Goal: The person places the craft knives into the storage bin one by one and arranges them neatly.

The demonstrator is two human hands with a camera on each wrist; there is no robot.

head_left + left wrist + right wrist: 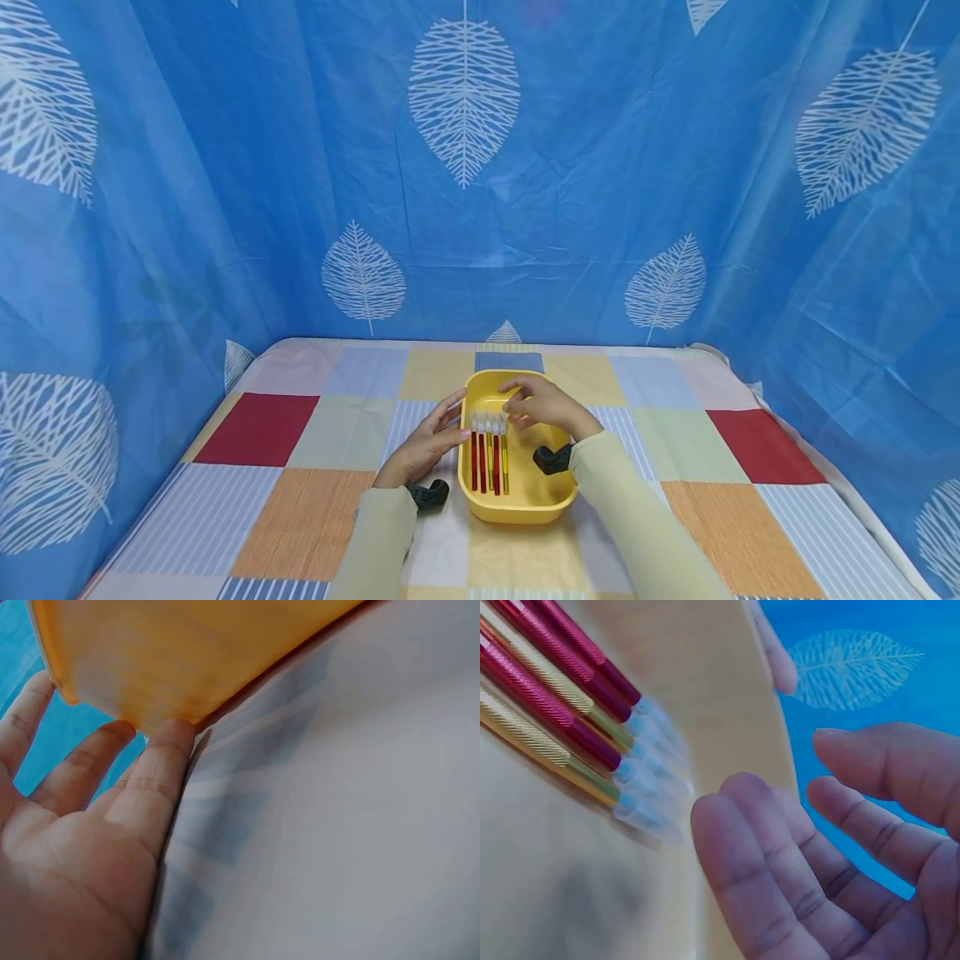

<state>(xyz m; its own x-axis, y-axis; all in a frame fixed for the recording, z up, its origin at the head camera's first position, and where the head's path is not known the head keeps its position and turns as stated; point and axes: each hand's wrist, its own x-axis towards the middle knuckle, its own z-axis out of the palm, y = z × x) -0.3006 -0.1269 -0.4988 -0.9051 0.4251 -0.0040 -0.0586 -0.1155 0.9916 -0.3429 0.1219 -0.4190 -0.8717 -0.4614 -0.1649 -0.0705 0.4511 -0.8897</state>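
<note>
A yellow plastic bin (525, 513) stands on the table, longer from front to back than across. Several slim craft knives (497, 467) with red or gold handles lie side by side in its left part, their clear caps pointing to the far end. In the right wrist view the knurled handles (551, 720) show close up. My left hand (423, 448) touches the bin's left side with its fingers extended. Over the bin's far right part is my right hand (543, 403), fingers loosely bent and spread, nothing between them, beside the capped ends.
A patchwork-patterned cloth (341, 433) covers the table. Blue curtains (510, 242) with white leaf prints enclose the back and both sides. A dark wrist camera (553, 459) sits on my right wrist, another dark device (431, 497) on my left.
</note>
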